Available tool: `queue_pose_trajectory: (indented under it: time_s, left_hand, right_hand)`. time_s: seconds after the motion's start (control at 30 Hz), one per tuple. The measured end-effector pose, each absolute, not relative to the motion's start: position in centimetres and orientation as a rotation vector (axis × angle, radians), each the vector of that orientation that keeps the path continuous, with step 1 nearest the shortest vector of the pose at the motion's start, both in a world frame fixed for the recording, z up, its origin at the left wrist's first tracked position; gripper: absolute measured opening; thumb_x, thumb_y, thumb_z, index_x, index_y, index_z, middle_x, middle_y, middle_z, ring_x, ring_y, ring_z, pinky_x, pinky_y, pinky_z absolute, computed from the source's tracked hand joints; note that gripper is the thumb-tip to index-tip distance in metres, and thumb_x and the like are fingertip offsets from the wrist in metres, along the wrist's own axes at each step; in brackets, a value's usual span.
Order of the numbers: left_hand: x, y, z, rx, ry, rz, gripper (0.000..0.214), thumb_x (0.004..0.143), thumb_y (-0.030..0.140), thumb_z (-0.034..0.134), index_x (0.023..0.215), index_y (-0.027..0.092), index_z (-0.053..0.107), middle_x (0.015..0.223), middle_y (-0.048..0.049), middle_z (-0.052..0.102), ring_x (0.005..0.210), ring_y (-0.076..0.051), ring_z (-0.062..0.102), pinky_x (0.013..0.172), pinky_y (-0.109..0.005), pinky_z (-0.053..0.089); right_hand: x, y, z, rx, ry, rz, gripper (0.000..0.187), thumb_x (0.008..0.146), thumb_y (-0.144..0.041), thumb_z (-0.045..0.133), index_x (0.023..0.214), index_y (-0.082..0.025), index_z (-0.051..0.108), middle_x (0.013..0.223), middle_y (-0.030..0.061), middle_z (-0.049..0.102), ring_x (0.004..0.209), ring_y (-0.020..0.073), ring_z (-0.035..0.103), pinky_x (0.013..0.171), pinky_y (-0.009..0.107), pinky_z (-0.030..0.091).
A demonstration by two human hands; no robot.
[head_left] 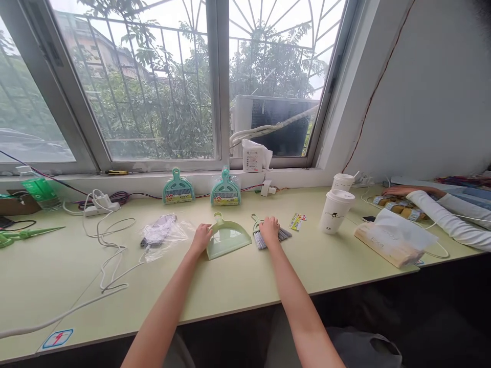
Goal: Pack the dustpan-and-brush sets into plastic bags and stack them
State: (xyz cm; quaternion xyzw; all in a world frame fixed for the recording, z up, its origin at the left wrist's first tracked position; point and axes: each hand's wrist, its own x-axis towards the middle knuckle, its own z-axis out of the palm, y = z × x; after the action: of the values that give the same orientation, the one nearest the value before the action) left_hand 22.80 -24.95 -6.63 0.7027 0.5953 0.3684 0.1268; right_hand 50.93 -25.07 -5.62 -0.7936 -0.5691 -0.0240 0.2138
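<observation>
On the pale green table in front of me lies a light green dustpan [230,241], its wide mouth towards me and its short handle towards the window. My left hand [201,238] is closed on the dustpan's left edge. To the right is a small hand brush [260,241] with grey bristles and a green handle. My right hand [269,229] is closed over the brush's middle, hiding part of it. A small printed card [297,221] lies right of the brush. Crumpled clear plastic wrap [169,237] is left of my left hand.
Two packaged dustpan sets [178,189] lean at the windowsill. White cables [111,255] sprawl on the left. White paper cups [335,212] and a tissue pack [391,240] stand to the right. Another person's sleeved arm [441,214] rests at far right.
</observation>
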Motion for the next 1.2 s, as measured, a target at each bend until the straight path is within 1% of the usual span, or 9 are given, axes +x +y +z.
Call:
queue_pose_trajectory:
  time_s: [0.13, 0.33, 0.43, 0.6, 0.83, 0.9, 1.0, 1.1, 1.2]
  left_hand:
    - [22.9, -24.8, -6.8, 1.985, 1.620, 1.195, 0.033, 0.086, 0.027, 0.044, 0.111, 0.014, 0.062, 0.115, -0.0140, 0.059, 0.101, -0.022, 0.060, 0.091, -0.037, 0.047]
    - [23.2, -25.5, -6.1, 2.030, 1.512, 1.362, 0.027, 0.087, 0.025, 0.042, 0.104, 0.017, 0.062, 0.110, -0.0104, 0.057, 0.090, -0.018, 0.063, 0.081, -0.033, 0.052]
    - [22.9, -25.6, -6.0, 2.038, 1.736, 1.250, 0.025, 0.086, 0.027, 0.047, 0.097, 0.016, 0.066, 0.104, -0.0106, 0.060, 0.079, -0.018, 0.063, 0.079, -0.034, 0.050]
    - [22.7, -25.9, -5.8, 2.143, 1.965, 0.940, 0.028, 0.085, 0.025, 0.047, 0.068, 0.016, 0.067, 0.080, -0.0122, 0.067, 0.082, -0.022, 0.061, 0.078, -0.031, 0.044]
    - [23.6, -26.9, -5.2, 2.098, 2.056, 0.872, 0.030, 0.086, 0.026, 0.042, 0.064, 0.017, 0.060, 0.073, -0.0113, 0.065, 0.073, -0.020, 0.059, 0.064, -0.028, 0.037]
    - [24.3, -27.4, -5.0, 2.112, 1.989, 0.866, 0.031, 0.087, 0.027, 0.041, 0.062, 0.017, 0.058, 0.069, -0.0088, 0.063, 0.069, -0.018, 0.057, 0.062, -0.027, 0.035]
    - [25.8, -28.4, -4.8, 2.260, 1.647, 0.807, 0.035, 0.088, 0.033, 0.041, 0.060, 0.018, 0.056, 0.065, -0.0043, 0.060, 0.064, -0.016, 0.053, 0.061, -0.026, 0.035]
    - [27.3, -29.4, -4.7, 2.409, 1.320, 0.737, 0.033, 0.088, 0.037, 0.043, 0.067, 0.018, 0.060, 0.073, -0.0028, 0.061, 0.067, -0.015, 0.054, 0.064, -0.025, 0.038]
    - [27.8, -29.7, -4.6, 2.542, 1.295, 0.772, 0.023, 0.088, 0.034, 0.047, 0.079, 0.022, 0.064, 0.085, -0.0040, 0.062, 0.077, -0.017, 0.057, 0.068, -0.027, 0.042]
  right_hand:
    - [51.0, -25.2, -5.1, -2.200, -1.626, -0.128, 0.031, 0.089, -0.030, 0.046, 0.105, -0.011, 0.065, 0.115, 0.0213, 0.059, 0.111, 0.0308, 0.048, 0.088, 0.039, 0.034]
    - [51.3, -25.4, -4.7, -2.247, -1.656, -0.075, 0.031, 0.084, -0.036, 0.055, 0.100, -0.013, 0.069, 0.113, 0.0202, 0.062, 0.109, 0.0321, 0.049, 0.088, 0.042, 0.031]
    - [51.2, -25.4, -4.7, -2.244, -1.662, -0.057, 0.030, 0.082, -0.034, 0.057, 0.099, -0.013, 0.069, 0.111, 0.0196, 0.063, 0.109, 0.0322, 0.051, 0.088, 0.042, 0.031]
    - [51.0, -25.4, -4.3, -2.185, -1.628, -0.023, 0.024, 0.078, -0.030, 0.060, 0.093, -0.014, 0.070, 0.109, 0.0195, 0.064, 0.109, 0.0315, 0.051, 0.088, 0.040, 0.032]
    - [49.0, -25.8, -3.3, -1.894, -1.679, 0.240, 0.019, 0.076, -0.034, 0.060, 0.086, -0.020, 0.067, 0.104, 0.0099, 0.067, 0.106, 0.0246, 0.054, 0.086, 0.033, 0.035]
    - [47.8, -25.9, -3.5, -1.836, -1.779, 0.268, 0.015, 0.075, -0.033, 0.062, 0.083, -0.021, 0.067, 0.101, 0.0076, 0.068, 0.104, 0.0233, 0.055, 0.086, 0.032, 0.036]
    - [46.0, -26.3, -3.9, -1.776, -1.907, 0.242, 0.014, 0.077, -0.031, 0.061, 0.083, -0.020, 0.066, 0.100, 0.0066, 0.068, 0.103, 0.0223, 0.055, 0.086, 0.031, 0.036]
    - [45.2, -26.7, -4.1, -1.688, -2.001, 0.220, 0.016, 0.082, -0.032, 0.058, 0.091, -0.022, 0.066, 0.108, 0.0057, 0.066, 0.107, 0.0221, 0.054, 0.088, 0.032, 0.036]
    - [45.1, -27.0, -4.0, -1.602, -2.072, 0.243, 0.016, 0.084, -0.033, 0.059, 0.096, -0.026, 0.067, 0.114, 0.0026, 0.065, 0.111, 0.0221, 0.051, 0.090, 0.034, 0.035]
